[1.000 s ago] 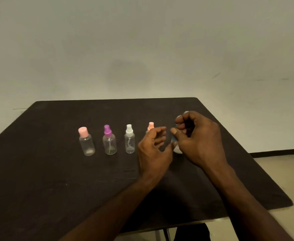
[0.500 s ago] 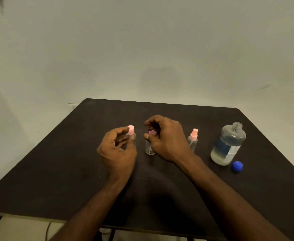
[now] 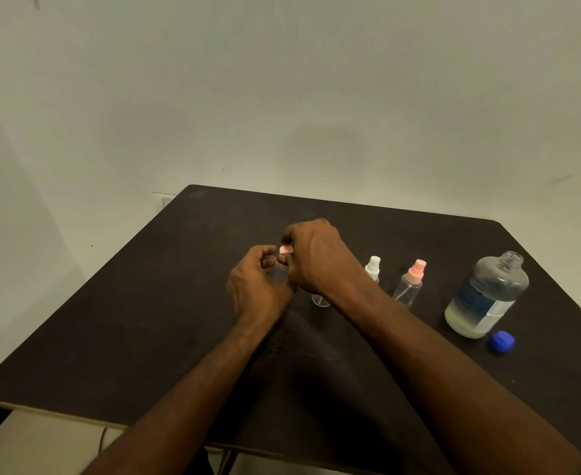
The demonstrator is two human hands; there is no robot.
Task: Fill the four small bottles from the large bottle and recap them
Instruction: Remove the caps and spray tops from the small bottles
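Right hand (image 3: 316,258) now on pink cap (image 3: 285,249), clear bottle (image 3: 277,273)

Four small bottles, one large bottle, one loose cap on our dark table

We see a clear small bottle with a pink cap (image 3: 285,249) mostly hidden in our fingers; another small bottle's base (image 3: 320,301) shows under our wrist; a white-topped spray bottle (image 3: 373,267) and a pink-topped spray bottle (image 3: 410,286) stand upright beside it. At right the large bottle (image 3: 486,296) stands uncapped, partly full, its blue cap (image 3: 501,341) lying just beside its base.
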